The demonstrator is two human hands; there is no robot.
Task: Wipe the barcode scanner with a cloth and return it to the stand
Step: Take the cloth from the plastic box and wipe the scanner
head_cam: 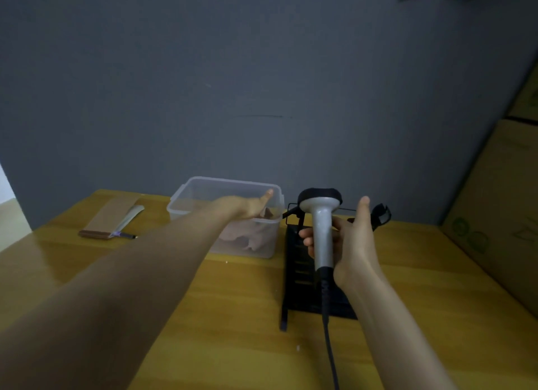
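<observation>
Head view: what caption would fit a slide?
Right hand holds scanner above stand; left hand reaches into cloth tub.

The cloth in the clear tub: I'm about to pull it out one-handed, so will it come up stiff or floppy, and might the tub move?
The cloth lies crumpled in soft folds, so it will probably hang limp and weigh little. The plastic tub looks thin-walled and holds little else, so it may slide or lift slightly as the left hand pulls.

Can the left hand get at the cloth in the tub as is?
Probably yes. The left hand already reaches down into the open, lidless clear tub, right above the pinkish cloth. Nothing blocks it; actual contact can't be confirmed.
</observation>
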